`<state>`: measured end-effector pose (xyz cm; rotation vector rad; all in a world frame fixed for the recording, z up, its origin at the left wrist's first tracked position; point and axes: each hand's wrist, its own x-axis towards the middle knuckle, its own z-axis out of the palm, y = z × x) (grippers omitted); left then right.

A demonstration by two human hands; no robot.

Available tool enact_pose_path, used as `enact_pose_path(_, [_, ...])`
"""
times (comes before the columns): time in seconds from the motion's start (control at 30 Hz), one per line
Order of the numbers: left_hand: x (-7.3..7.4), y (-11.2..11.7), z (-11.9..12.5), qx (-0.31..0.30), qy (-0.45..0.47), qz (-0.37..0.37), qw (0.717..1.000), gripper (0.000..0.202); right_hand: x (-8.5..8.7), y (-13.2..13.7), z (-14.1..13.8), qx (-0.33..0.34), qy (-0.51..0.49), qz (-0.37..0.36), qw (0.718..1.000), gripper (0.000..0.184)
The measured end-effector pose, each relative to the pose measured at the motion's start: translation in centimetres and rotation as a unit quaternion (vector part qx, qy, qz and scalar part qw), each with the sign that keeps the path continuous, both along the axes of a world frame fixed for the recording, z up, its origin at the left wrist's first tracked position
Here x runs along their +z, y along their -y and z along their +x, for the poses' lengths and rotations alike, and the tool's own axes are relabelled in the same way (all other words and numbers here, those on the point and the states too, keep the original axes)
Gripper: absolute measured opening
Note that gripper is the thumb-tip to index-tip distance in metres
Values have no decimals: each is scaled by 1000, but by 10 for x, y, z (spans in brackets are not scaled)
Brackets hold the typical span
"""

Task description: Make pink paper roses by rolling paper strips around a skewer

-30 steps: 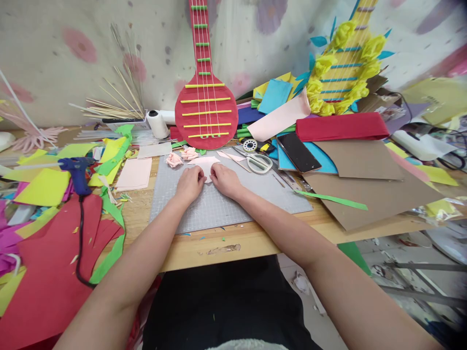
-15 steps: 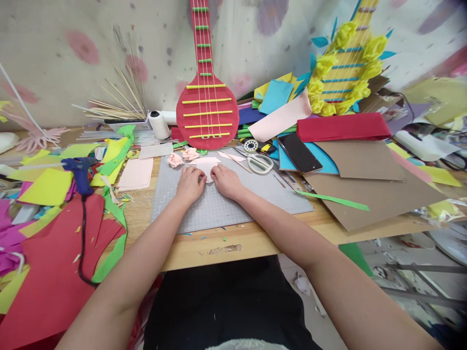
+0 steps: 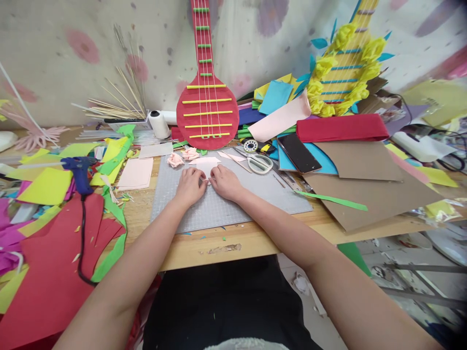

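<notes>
My left hand (image 3: 189, 185) and my right hand (image 3: 226, 182) rest side by side on a grey cutting mat (image 3: 255, 194). Both press with curled fingers on the near edge of a small pale pink paper piece (image 3: 206, 165). Their fingertips almost touch over the paper. Just beyond the paper lie two crumpled pink paper flowers (image 3: 181, 156). White-handled scissors (image 3: 258, 163) lie on the mat to the right of my right hand.
A red paper guitar (image 3: 206, 112) leans on the wall behind the mat. A blue glue gun (image 3: 78, 170) lies left among red, yellow and green paper scraps. A black phone (image 3: 298, 152), brown card (image 3: 365, 184) and a yellow flowered guitar (image 3: 343, 73) are right.
Both hands have shifted slightly toward me along the pink paper, staying pressed on it. Nothing else has moved.
</notes>
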<state>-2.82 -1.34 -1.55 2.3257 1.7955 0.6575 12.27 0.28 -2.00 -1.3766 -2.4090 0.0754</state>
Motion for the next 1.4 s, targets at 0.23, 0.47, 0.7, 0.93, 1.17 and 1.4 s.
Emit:
enact_pose_path(0.23, [2,2,-1,-1,-2,-5,1000,20,3,3,2,7,4,-8,1000,23])
enact_pose_path(0.47, [5,3,-1,4,0,-26,1000,25,5,5,4,22,0,-20,1000,24])
enact_pose_path(0.7, [0,-3,-4,4,29,-40,999,19,7,4,10,43,-22,-42,998,25])
enact_pose_path(0.93, [-3,-5,-1,19,23,-22,999,15,5,3,4,15,-23,-28,999,25])
enact_pose_path(1.17, [-3,-9,2,37,29,-13,999,11,6,6,2,10,-20,-17,1000,27])
enact_pose_path(1.4, [-2,-14,2,55,40,-11,998,11,5,6,2,9,-11,-17,1000,27])
